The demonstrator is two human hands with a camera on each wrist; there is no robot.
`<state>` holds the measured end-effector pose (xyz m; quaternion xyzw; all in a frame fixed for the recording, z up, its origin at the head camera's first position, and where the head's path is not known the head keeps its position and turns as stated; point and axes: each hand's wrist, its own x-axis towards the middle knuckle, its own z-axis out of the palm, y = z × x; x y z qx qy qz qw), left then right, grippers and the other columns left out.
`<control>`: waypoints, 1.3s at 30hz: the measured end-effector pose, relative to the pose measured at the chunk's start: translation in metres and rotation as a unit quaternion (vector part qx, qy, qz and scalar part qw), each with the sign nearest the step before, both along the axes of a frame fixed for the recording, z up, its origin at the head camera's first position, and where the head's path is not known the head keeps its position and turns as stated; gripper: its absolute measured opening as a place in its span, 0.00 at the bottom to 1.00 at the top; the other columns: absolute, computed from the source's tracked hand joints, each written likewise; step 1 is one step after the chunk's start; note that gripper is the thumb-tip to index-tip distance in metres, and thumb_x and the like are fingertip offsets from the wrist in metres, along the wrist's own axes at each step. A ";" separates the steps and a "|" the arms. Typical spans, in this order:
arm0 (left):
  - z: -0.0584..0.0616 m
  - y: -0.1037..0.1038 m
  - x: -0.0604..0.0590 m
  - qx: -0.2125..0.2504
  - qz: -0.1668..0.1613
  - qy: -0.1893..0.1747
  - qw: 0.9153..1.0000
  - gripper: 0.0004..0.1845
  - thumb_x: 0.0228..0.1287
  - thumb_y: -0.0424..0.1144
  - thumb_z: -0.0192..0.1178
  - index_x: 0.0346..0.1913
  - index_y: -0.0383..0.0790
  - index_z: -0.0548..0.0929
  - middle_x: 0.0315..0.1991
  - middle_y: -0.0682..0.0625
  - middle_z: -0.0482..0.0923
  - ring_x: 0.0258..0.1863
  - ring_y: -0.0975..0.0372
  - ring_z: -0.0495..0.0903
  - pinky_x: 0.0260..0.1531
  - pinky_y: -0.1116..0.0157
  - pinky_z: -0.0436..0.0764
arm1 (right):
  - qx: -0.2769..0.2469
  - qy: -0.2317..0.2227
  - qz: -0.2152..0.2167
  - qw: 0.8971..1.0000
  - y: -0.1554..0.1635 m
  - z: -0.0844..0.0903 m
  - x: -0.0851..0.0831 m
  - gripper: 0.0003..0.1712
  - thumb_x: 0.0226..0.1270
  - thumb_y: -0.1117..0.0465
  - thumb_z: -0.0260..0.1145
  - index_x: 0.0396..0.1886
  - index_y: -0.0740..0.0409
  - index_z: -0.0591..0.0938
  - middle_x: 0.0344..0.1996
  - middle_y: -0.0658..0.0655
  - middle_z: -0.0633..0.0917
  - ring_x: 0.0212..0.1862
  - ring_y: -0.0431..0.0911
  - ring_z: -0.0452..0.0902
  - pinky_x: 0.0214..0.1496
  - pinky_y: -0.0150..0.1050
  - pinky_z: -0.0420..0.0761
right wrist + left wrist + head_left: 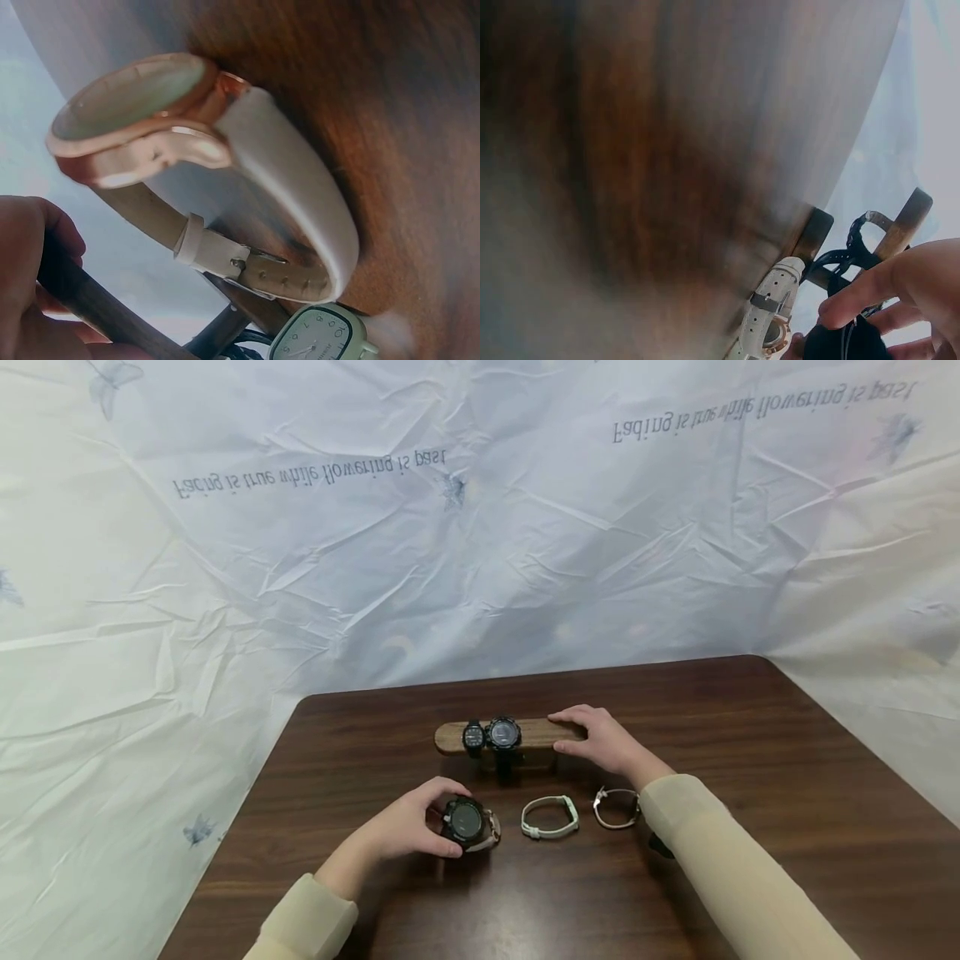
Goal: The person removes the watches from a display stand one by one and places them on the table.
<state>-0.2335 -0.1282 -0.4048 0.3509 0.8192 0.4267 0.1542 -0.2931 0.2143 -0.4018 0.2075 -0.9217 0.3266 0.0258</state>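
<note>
My left hand [411, 828] grips a black round watch [466, 821] low over the dark wooden table [787, 793]; a watch with a pale strap [491, 837] lies right behind it. In the left wrist view my fingers [877, 289] curl over the black watch [847, 343] beside a white strap [774, 309]. My right hand [596, 739] holds the right end of a wooden watch stand bar [536, 733], which carries two black watches [473, 737] [503, 734]. In the right wrist view the bar [97, 309] lies under my fingers [30, 255].
A white band watch [550, 817] and a rose-gold watch with a white strap [617, 807] lie between my arms; both appear close up [319, 335] [150, 112]. A creased white printed sheet [480, 527] hangs behind the table. The table's edges run left and right.
</note>
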 end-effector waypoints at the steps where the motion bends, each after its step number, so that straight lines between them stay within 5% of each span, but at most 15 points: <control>1: -0.001 0.000 0.000 0.003 -0.003 -0.002 1.000 0.34 0.39 0.48 0.70 0.54 0.56 0.67 0.44 0.54 0.67 0.38 0.61 0.71 0.37 0.63 0.74 | 0.000 -0.001 -0.001 1.000 0.000 0.000 0.000 0.30 0.53 0.41 0.60 0.56 0.41 0.70 0.56 0.51 0.66 0.58 0.51 0.58 0.53 0.51 0.62; 13: -0.004 0.004 0.010 0.019 -0.050 -0.011 0.998 0.35 0.39 0.35 0.67 0.54 0.49 0.64 0.46 0.51 0.64 0.40 0.64 0.73 0.39 0.66 0.73 | -0.002 0.004 -0.001 1.000 0.000 -0.002 0.000 0.30 0.52 0.40 0.59 0.56 0.40 0.70 0.56 0.51 0.67 0.58 0.50 0.58 0.53 0.51 0.63; 21: -0.005 0.007 0.019 -0.010 -0.040 0.040 0.998 0.32 0.39 0.50 0.69 0.52 0.55 0.69 0.44 0.58 0.65 0.36 0.64 0.72 0.35 0.68 0.74 | -0.001 0.001 -0.002 1.000 0.000 -0.002 0.001 0.30 0.52 0.39 0.59 0.56 0.40 0.70 0.56 0.51 0.67 0.58 0.51 0.58 0.53 0.51 0.62; 27: -0.007 0.009 0.022 -0.009 -0.036 0.058 0.998 0.32 0.39 0.51 0.69 0.52 0.55 0.70 0.44 0.59 0.65 0.35 0.64 0.72 0.33 0.68 0.75 | 0.001 0.008 -0.002 1.000 0.000 -0.001 0.001 0.30 0.52 0.40 0.59 0.55 0.40 0.70 0.55 0.51 0.68 0.58 0.50 0.59 0.53 0.50 0.63; 39: -0.011 0.012 0.033 -0.099 -0.038 0.110 0.988 0.34 0.36 0.60 0.66 0.51 0.57 0.70 0.45 0.61 0.61 0.34 0.69 0.72 0.34 0.70 0.72 | -0.001 0.006 -0.001 1.000 0.000 0.000 0.002 0.30 0.52 0.41 0.59 0.56 0.41 0.70 0.55 0.51 0.67 0.58 0.50 0.59 0.53 0.50 0.63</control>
